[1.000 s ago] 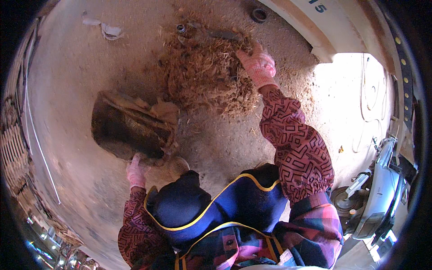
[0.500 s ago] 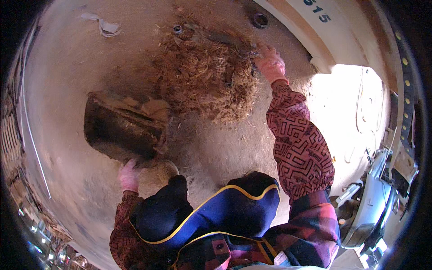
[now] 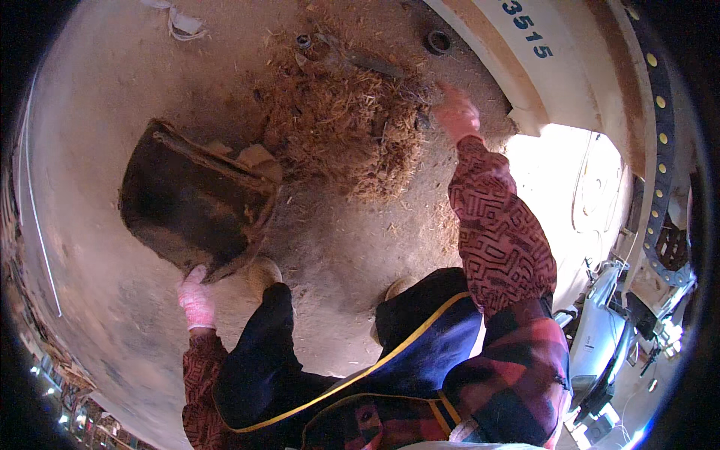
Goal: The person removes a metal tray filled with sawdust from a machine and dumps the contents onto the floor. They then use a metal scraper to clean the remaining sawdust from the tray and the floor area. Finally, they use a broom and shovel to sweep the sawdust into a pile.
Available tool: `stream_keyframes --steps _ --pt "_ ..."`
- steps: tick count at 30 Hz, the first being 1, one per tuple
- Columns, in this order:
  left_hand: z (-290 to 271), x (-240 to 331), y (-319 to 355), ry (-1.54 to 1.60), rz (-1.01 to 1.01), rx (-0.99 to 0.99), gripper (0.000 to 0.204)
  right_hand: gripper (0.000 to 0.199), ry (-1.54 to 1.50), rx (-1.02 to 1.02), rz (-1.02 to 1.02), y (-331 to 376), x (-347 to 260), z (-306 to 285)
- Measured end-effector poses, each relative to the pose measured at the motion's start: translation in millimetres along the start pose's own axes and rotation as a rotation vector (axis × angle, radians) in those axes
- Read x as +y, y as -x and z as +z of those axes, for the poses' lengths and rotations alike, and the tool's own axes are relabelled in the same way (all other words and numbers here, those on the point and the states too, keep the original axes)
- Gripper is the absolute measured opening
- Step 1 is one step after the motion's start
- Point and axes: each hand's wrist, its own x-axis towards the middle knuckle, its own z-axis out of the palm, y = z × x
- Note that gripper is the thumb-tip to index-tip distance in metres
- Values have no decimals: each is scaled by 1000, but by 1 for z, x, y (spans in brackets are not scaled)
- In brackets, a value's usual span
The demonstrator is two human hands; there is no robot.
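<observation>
My left hand (image 3: 196,295), in a pink-and-white glove, grips the near edge of a dark, dusty scoop-shaped pan (image 3: 195,206). The pan's inside shows, and a worn, ragged lip runs along its far side. To its right on the dirty floor spreads a heap of brown straw-like debris (image 3: 352,131). My right hand (image 3: 457,114), gloved in pink, is at the heap's right edge. Motion smears its fingers, so what they hold, if anything, cannot be made out. A dark flat strip (image 3: 371,63) lies across the heap's far side.
A dark ring (image 3: 438,42) and a small round metal piece (image 3: 303,41) lie beyond the heap. Pale scraps (image 3: 184,24) are at the far left. A large cream machine panel (image 3: 555,52) curves along the far right. My shoes (image 3: 264,276) stand close to the pan.
The pan has tilted and shifted left, showing more of its inside, with my left hand still on its edge. My right hand stays by the heap, now blurred. The view has shifted slightly.
</observation>
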Motion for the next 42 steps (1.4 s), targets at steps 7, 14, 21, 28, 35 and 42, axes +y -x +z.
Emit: stream_keyframes --steps 7,14,21,28,35,42 --pt "-5 10 19 234 -200 194 29 41 138 -341 68 -19 -10 -6" --pt "1 27 28 295 -140 215 27 44 -292 -220 109 -7 -13 -34" --pt "3 62 10 -138 191 -81 38 43 -34 -279 75 -1 -24 -19" --pt "40 93 2 322 -7 -48 45 35 -422 -163 284 7 -1 -33" --pt "51 104 -2 -214 410 -183 31 30 -1155 -158 161 12 -52 -103" --pt "51 115 3 -823 785 -33 28 51 -790 -137 -258 -1 -132 -154"
